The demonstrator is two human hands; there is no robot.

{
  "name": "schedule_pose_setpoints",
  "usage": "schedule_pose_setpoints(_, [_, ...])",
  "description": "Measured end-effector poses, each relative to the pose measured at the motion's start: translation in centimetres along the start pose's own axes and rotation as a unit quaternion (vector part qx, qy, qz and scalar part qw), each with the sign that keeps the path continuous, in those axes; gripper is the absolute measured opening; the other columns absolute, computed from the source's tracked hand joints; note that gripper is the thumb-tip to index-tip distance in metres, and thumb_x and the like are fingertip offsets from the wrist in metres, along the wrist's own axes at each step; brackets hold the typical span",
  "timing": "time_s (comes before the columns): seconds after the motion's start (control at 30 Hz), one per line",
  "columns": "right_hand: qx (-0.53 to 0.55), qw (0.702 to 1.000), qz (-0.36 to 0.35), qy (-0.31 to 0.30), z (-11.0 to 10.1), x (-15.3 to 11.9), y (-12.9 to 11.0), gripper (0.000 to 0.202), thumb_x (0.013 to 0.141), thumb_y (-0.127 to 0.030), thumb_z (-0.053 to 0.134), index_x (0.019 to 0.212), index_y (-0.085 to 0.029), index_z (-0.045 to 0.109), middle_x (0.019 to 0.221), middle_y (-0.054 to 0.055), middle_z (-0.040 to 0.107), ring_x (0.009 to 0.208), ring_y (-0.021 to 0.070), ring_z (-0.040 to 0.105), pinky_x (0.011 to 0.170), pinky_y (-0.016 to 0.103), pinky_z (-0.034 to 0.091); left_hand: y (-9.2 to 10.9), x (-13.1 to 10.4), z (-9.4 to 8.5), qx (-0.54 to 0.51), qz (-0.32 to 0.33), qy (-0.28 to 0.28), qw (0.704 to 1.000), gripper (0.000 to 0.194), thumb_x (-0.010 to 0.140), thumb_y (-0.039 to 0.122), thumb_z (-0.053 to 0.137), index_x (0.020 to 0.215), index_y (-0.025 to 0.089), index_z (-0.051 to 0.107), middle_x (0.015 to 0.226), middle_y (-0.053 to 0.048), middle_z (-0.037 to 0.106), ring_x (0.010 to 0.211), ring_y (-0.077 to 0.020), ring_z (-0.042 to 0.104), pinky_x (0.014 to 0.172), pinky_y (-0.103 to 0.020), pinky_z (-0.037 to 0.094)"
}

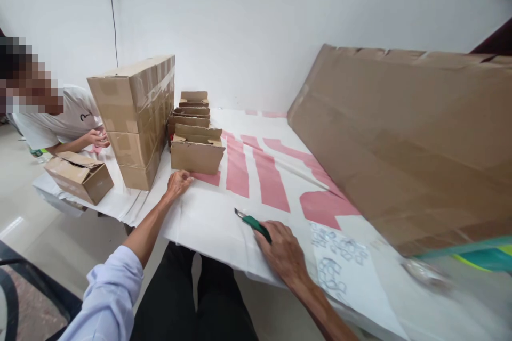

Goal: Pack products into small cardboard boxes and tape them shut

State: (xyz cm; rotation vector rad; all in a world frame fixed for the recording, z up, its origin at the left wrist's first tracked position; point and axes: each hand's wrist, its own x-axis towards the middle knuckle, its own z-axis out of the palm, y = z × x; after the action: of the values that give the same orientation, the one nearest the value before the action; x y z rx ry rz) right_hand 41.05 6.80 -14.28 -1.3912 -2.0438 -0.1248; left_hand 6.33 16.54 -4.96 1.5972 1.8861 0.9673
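Note:
A green utility knife [258, 226] with its metal blade out lies in the grip of my right hand [282, 250], just above the white-covered table. Its tip points left and away from me. My left hand [178, 184] rests with curled fingers by the lower left corner of an open small cardboard box [196, 157]; what the fingers hold, if anything, is hidden. Behind that box stand several similar open boxes [194, 112] in a row. Pink shapes [272, 181] show flat across the white table cover [208, 213].
Taped cartons [138, 117] are stacked at the left, beside a smaller box [82, 176]. A large cardboard panel [408, 144] leans at the right. A sheet with drawn shapes [344, 261] lies near the front edge. Across the table's left end sits another person [76, 117].

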Motion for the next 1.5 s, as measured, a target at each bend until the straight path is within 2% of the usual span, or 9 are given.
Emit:
schedule_pose_setpoints(0.17, [-0.004,0.999,0.035,-0.027,0.4,0.6,0.1,0.023,0.098,-0.032,0.051,0.109,-0.02,0.067,0.104,0.013,0.07,0.098,0.0306,0.061,0.086,0.043,0.049,-1.6,-3.2,-1.5,-0.042,0.026,0.007,0.999,0.015,0.079,0.026,0.078,0.092,0.019,0.079,0.087,-0.004,0.081,0.077,-0.0195,0.074,0.08,-0.031,0.059])
schedule_pose_setpoints(0.3, [0.017,0.996,0.071,-0.05,0.3,1.4,-0.7,0.023,0.096,-0.027,0.052,0.109,-0.02,0.069,0.102,0.014,0.07,0.099,0.0309,0.06,0.091,0.043,0.048,-2.9,-5.3,-2.4,-0.082,0.023,0.012,0.996,0.021,0.075,0.03,0.08,0.092,0.017,0.079,0.087,-0.005,0.081,0.073,-0.0195,0.073,0.075,-0.031,0.06])
schedule_pose_setpoints(0.47, [0.166,0.979,0.12,-0.028,-0.9,2.6,-2.5,0.025,0.093,-0.033,0.054,0.106,-0.02,0.072,0.102,0.014,0.072,0.098,0.0301,0.064,0.092,0.045,0.052,-3.6,-7.6,-3.1,-0.132,0.015,0.001,0.991,0.027,0.071,0.034,0.081,0.091,0.017,0.079,0.088,-0.007,0.081,0.075,-0.0208,0.072,0.075,-0.033,0.06])
schedule_pose_setpoints(0.6, [0.377,0.899,0.208,-0.086,-2.9,3.4,-5.1,0.046,0.092,-0.058,0.058,0.108,-0.018,0.074,0.09,0.009,0.076,0.079,0.0238,0.068,0.07,0.036,0.056,-2.8,-9.7,-2.7,-0.184,0.012,-0.027,0.983,0.032,0.068,0.039,0.084,0.09,0.016,0.08,0.089,-0.008,0.081,0.074,-0.0202,0.071,0.071,-0.032,0.059])
schedule_pose_setpoints(0.73, [0.517,0.797,0.259,-0.173,-4.8,3.5,-8.4,0.061,0.085,-0.075,0.064,0.096,-0.016,0.075,0.076,0.006,0.073,0.055,0.0141,0.058,0.051,0.027,0.045,-1.0,-12.0,-1.8,-0.246,0.01,-0.069,0.967,0.041,0.066,0.045,0.088,0.094,0.015,0.082,0.089,-0.009,0.082,0.073,-0.0189,0.071,0.068,-0.03,0.057])
schedule_pose_setpoints(0.9, [0.579,0.747,0.249,-0.212,-6.1,3.2,-11.9,0.062,0.082,-0.078,0.069,0.086,-0.016,0.074,0.073,0.005,0.071,0.051,0.0107,0.055,0.047,0.024,0.042,1.4,-14.0,-1.4,-0.321,0.012,-0.104,0.941,0.051,0.063,0.05,0.093,0.098,0.015,0.083,0.096,-0.011,0.081,0.073,-0.0162,0.068,0.067,-0.028,0.053])
schedule_pose_setpoints(1.17, [0.569,0.746,0.229,-0.257,-6.8,2.9,-14.4,0.067,0.079,-0.083,0.068,0.084,-0.016,0.073,0.07,0.004,0.068,0.05,0.0109,0.054,0.047,0.025,0.04,3.1,-15.3,-2.4,-0.388,0.003,-0.093,0.917,0.046,0.062,0.055,0.093,0.08,0.014,0.081,0.067,-0.004,0.073,0.063,-0.0134,0.062,0.065,-0.028,0.052])
schedule_pose_setpoints(1.33, [0.531,0.774,0.21,-0.273,-6.5,2.7,-14.6,0.069,0.081,-0.084,0.064,0.082,-0.016,0.073,0.068,0.004,0.066,0.05,0.0122,0.052,0.047,0.026,0.039,2.5,-16.1,-2.7,-0.383,-0.004,-0.059,0.922,0.053,0.059,0.062,0.092,0.074,0.013,0.079,0.061,-0.005,0.071,0.056,-0.0139,0.062,0.061,-0.029,0.054])
schedule_pose_setpoints(1.5, [0.519,0.781,0.197,-0.286,-6.5,3.3,-15.9,0.068,0.081,-0.084,0.062,0.085,-0.017,0.073,0.067,0.004,0.066,0.05,0.0134,0.051,0.046,0.027,0.039,1.4,-16.4,-3.9,-0.353,0.017,-0.064,0.933,0.061,0.063,0.069,0.086,0.083,0.012,0.079,0.065,-0.007,0.073,0.057,-0.0163,0.067,0.061,-0.03,0.056])
